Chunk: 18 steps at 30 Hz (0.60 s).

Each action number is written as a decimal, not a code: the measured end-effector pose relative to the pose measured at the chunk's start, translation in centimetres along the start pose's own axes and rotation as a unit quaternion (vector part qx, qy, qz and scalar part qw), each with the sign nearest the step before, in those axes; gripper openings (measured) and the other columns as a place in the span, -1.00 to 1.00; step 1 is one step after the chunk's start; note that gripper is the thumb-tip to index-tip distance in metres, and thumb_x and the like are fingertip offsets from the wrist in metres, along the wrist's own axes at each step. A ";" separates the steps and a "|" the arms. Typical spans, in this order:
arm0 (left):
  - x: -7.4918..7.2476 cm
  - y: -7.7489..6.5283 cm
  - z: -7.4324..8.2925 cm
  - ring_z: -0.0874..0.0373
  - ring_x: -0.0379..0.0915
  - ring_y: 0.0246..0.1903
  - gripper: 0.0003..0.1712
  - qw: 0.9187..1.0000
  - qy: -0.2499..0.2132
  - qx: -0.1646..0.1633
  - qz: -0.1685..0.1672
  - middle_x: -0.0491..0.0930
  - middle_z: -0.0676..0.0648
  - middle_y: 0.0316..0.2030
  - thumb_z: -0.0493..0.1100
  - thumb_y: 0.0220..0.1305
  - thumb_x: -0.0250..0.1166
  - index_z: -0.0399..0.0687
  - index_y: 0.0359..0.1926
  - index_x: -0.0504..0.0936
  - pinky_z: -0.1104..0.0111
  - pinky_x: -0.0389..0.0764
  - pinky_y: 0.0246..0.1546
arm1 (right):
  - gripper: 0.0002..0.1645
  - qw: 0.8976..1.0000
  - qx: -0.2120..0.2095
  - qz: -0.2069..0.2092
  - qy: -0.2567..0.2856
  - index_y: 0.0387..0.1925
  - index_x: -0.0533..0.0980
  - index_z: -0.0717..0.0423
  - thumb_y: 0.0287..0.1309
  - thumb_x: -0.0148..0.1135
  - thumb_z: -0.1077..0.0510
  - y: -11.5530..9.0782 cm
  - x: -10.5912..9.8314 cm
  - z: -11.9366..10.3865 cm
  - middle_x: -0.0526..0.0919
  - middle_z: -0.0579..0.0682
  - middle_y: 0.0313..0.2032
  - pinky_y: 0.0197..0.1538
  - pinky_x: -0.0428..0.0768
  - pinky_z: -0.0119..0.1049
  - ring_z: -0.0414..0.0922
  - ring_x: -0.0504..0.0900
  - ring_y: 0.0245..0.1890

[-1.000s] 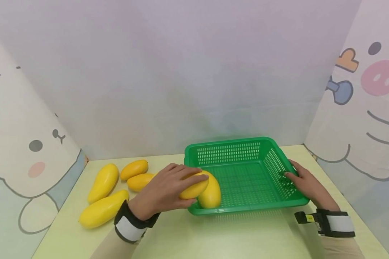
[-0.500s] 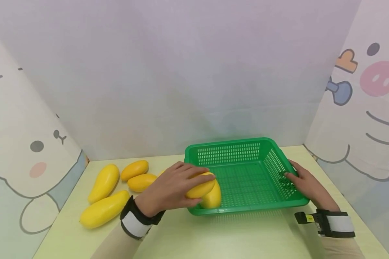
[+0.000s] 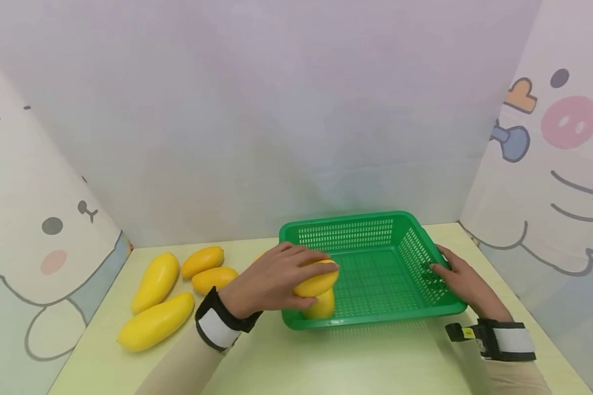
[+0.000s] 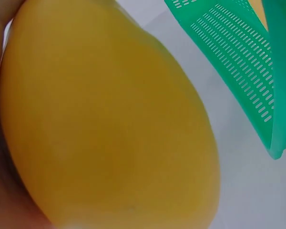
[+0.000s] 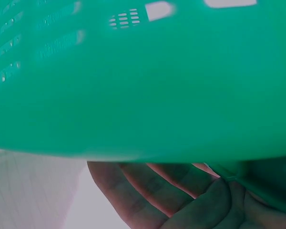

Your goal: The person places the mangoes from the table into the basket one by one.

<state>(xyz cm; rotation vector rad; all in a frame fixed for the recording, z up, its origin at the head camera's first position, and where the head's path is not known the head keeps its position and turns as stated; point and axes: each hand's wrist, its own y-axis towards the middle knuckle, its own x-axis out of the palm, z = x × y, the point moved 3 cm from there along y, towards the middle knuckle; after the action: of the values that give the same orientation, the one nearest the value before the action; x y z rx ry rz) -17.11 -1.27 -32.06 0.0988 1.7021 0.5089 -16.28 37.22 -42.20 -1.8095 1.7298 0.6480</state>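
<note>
A yellow mango (image 3: 317, 282) is held in my left hand (image 3: 279, 278), over the left end of a green plastic basket (image 3: 375, 318). Under it, another mango (image 3: 321, 308) lies inside the basket, partly covered by the held one. The held mango (image 4: 109, 119) fills much of the left wrist view, with the basket's slotted wall (image 4: 233, 62) at upper right. My right hand (image 3: 466, 282) grips the basket's right rim, thumb on the inner side. In the right wrist view, fingers (image 5: 148, 191) show below the green basket wall (image 5: 157, 100).
On the table (image 3: 375, 362), left of the basket, lie two long yellow mangoes (image 3: 156, 322) and two smaller orange-yellow ones (image 3: 202, 261). A sliver of one more mango (image 3: 259, 256) shows behind my left hand. A pale wall (image 3: 227, 137) stands behind, with cartoon-printed panels (image 3: 34, 247) at the sides.
My left hand has carried the mango rightward, from the basket's left edge to farther over its inside. The right hand keeps its hold on the rim, and the basket stays in place.
</note>
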 end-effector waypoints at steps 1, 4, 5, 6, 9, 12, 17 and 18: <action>0.1 0.2 0.0 0.16 0.32 0.09 -0.37 1.000 0.000 0.003 -0.001 0.42 0.08 0.15 0.23 0.22 0.14 0.23 0.28 0.31 0.28 0.34 0.00 | -0.21 1.000 0.000 0.000 0.001 0.44 -0.20 0.14 0.41 -0.20 -0.12 0.0 0.0 0.0 0.19 0.45 0.20 -0.25 0.48 -0.13 0.10 0.47 -0.14; 0.2 0.8 -0.1 0.15 0.33 0.08 -0.36 1.000 0.007 0.014 -0.005 0.42 0.07 0.14 0.23 0.21 0.15 0.22 0.28 0.31 0.27 0.33 0.01 | -0.20 1.000 0.001 -0.001 0.002 0.44 -0.21 0.14 0.41 -0.20 -0.13 0.0 0.0 0.1 0.17 0.46 0.21 -0.24 0.48 -0.12 0.12 0.46 -0.11; 0.3 1.0 -0.2 0.15 0.33 0.07 -0.36 1.000 0.008 0.016 -0.006 0.42 0.07 0.14 0.22 0.21 0.16 0.21 0.28 0.31 0.27 0.33 0.02 | -0.20 1.000 0.003 -0.002 0.002 0.44 -0.21 0.13 0.41 -0.20 -0.13 0.0 -0.1 0.1 0.17 0.46 0.21 -0.24 0.49 -0.11 0.12 0.46 -0.11; 0.3 1.2 -0.2 0.14 0.33 0.07 -0.36 1.000 0.007 0.020 -0.008 0.42 0.07 0.14 0.22 0.21 0.16 0.21 0.28 0.31 0.26 0.33 0.03 | -0.20 1.000 0.004 -0.002 0.001 0.44 -0.21 0.13 0.40 -0.20 -0.14 0.0 -0.1 0.1 0.16 0.45 0.22 -0.23 0.49 -0.11 0.13 0.46 -0.09; 0.7 1.9 -0.4 0.15 0.32 0.09 -0.38 0.999 0.007 0.027 -0.016 0.41 0.08 0.15 0.21 0.22 0.15 0.21 0.28 0.31 0.27 0.30 0.09 | -0.20 1.000 0.006 0.000 0.001 0.44 -0.21 0.13 0.41 -0.20 -0.14 0.0 -0.1 0.1 0.17 0.46 0.22 -0.22 0.49 -0.10 0.13 0.45 -0.09; 1.1 2.6 -0.5 0.17 0.30 0.10 -0.38 0.999 0.009 0.030 -0.026 0.40 0.09 0.16 0.18 0.21 0.15 0.22 0.28 0.31 0.29 0.27 0.11 | -0.20 1.000 0.006 0.001 0.004 0.44 -0.21 0.14 0.40 -0.19 -0.13 0.0 0.0 0.1 0.18 0.46 0.21 -0.22 0.49 -0.10 0.11 0.46 -0.10; 1.5 3.4 -0.6 0.18 0.28 0.11 -0.36 0.998 0.019 0.037 -0.040 0.40 0.10 0.16 0.19 0.20 0.16 0.24 0.29 0.30 0.30 0.27 0.11 | -0.21 1.000 0.002 0.002 0.008 0.44 -0.19 0.16 0.41 -0.17 -0.09 0.1 0.0 0.1 0.22 0.45 0.19 -0.23 0.50 -0.11 0.09 0.48 -0.13; 1.6 3.5 -0.6 0.18 0.28 0.11 -0.36 0.998 0.020 0.038 -0.042 0.40 0.10 0.16 0.19 0.19 0.16 0.24 0.28 0.30 0.30 0.27 0.10 | -0.22 1.000 0.001 0.004 0.008 0.43 -0.19 0.17 0.41 -0.17 -0.08 0.1 0.0 0.1 0.23 0.45 0.18 -0.24 0.50 -0.11 0.08 0.48 -0.13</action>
<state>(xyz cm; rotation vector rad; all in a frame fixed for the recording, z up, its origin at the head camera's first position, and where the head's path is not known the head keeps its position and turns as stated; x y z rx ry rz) -18.73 2.29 -32.06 0.0721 1.7568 0.3852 -16.38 37.31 -42.29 -1.8122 1.7478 0.6372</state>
